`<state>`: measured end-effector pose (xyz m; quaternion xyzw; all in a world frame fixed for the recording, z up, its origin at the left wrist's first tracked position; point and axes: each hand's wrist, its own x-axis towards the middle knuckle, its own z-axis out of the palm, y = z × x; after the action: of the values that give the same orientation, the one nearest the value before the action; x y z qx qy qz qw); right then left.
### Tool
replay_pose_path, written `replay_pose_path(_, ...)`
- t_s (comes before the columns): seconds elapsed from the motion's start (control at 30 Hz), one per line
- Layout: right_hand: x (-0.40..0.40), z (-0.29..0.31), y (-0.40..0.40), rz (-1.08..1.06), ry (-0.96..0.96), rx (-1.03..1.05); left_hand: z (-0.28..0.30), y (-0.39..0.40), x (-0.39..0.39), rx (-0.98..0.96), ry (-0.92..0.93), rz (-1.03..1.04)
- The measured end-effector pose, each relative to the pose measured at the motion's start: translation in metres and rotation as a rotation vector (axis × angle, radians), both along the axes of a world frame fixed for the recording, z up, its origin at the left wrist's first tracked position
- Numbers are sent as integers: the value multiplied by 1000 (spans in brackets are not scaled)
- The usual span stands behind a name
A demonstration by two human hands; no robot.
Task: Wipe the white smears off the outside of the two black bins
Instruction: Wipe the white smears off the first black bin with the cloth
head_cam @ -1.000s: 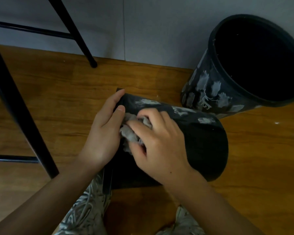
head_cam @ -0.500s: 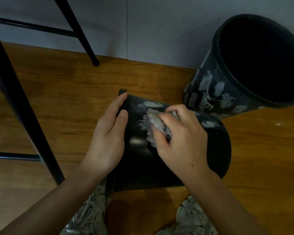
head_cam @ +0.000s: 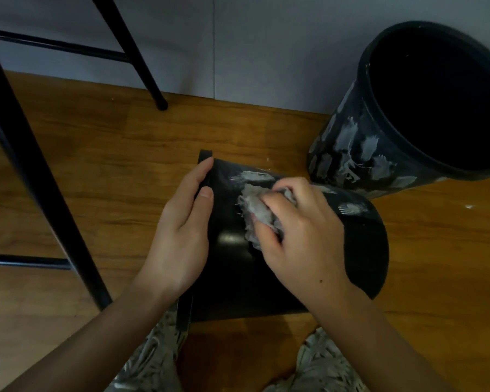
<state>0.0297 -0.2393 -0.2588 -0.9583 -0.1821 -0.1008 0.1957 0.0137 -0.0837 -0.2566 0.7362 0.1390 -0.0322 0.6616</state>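
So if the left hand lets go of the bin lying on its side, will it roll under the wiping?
Probably yes. The lying bin is round and rests on its curved wall on smooth wood floor, so sideways strokes of the rag could roll it. It looks like thin, light plastic. The left hand at its rim likely steadies it.

Wooden floor (head_cam: 96, 176), upright smeared bin (head_cam: 359, 154), black frame legs (head_cam: 48, 193)
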Motion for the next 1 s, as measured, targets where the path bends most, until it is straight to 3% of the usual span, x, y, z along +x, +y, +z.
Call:
replay_pose_path(0.2, 13, 3, 28, 143, -2, 10, -1, 3, 4, 54, 5, -15)
replay_pose_path(0.47, -4, 0, -16, -72, 50, -58, -3, 3, 1, 5, 3, -9)
replay_pose_path(0.73, 12, 8, 34, 139, 53, 22, -3, 3, 6, 39, 6, -14)
replay_pose_path(1.0, 5, 2, -16, -42, 89, -44, -4, 3, 1, -8, 8, -5)
